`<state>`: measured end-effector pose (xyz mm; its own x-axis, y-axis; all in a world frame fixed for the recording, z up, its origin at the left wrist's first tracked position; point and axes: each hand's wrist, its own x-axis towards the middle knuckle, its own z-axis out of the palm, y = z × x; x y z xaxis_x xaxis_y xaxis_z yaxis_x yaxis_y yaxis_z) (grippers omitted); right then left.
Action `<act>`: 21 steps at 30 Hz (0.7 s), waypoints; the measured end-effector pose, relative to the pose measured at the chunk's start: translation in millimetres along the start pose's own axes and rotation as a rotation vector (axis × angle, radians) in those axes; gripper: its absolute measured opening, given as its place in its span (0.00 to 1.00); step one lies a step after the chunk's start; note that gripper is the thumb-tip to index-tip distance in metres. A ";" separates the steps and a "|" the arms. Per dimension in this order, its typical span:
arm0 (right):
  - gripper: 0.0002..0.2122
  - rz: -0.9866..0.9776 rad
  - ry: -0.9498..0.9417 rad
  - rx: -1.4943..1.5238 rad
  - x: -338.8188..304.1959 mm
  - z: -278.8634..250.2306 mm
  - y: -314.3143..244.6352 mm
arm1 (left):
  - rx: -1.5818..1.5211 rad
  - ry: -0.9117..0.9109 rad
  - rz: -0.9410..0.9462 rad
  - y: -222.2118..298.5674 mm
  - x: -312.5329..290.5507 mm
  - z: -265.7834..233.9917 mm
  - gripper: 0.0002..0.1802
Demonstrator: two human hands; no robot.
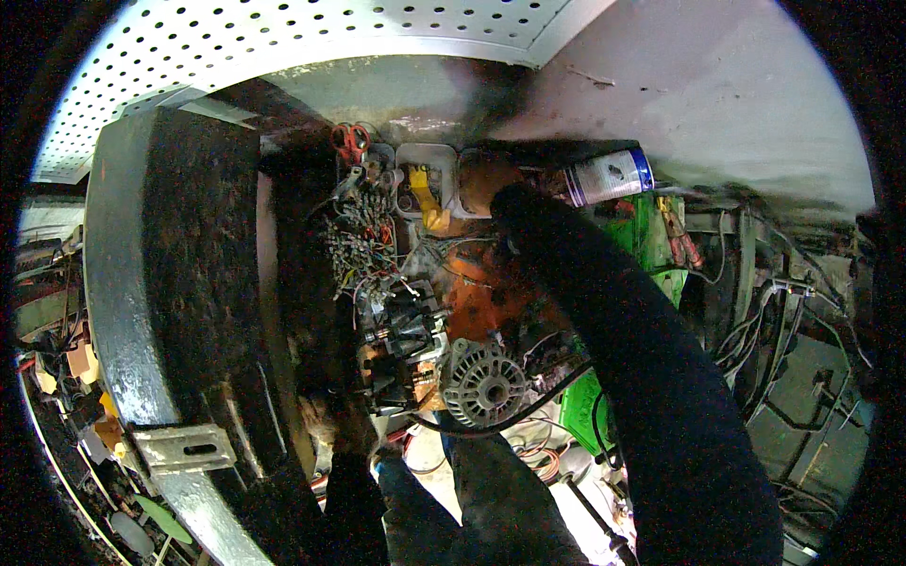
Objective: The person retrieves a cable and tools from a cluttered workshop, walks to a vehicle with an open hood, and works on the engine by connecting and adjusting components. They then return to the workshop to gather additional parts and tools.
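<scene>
My right arm stretches far across the bench, and my right hand (489,183) is down in a small plastic bin at the back; its fingers are hidden. Beside it on the left stands a grey plastic bin (429,151) with small parts in it and a yellow piece (427,200) over its front. My left hand (342,424) is low at the bench's near left edge, beside several dark metal parts (401,335); shadow hides its fingers. Between my arms lies a round finned alternator housing (483,385), near the front edge.
A white can with a blue end (609,179) lies tilted right of the bins. Red-handled scissors or pliers (350,141) and a heap of small metal parts (360,241) are at the left. A thick steel beam (142,274) stands further left. Green casing (585,415) and cables lie right.
</scene>
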<state>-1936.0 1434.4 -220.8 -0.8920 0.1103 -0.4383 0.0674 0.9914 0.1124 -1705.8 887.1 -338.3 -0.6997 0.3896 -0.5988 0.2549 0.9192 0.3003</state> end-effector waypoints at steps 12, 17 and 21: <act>0.14 -0.049 0.037 1.586 -149.5 -5.6 4.1 | -0.020 0.040 -0.017 6.1 -1.4 -10.6 0.31; 0.15 -0.165 0.478 0.788 -137.5 18.4 -30.1 | -0.030 0.082 -0.030 8.2 3.5 -17.0 0.30; 0.19 0.033 0.015 0.378 -133.2 20.5 -45.7 | -0.051 0.128 -0.039 12.2 10.5 -23.3 0.29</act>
<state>-1811.1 1375.9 -185.7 -0.8929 0.1447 -0.4265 0.2541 0.9437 -0.2119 -1725.6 901.1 -323.6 -0.7885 0.3405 -0.5122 0.1941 0.9280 0.3182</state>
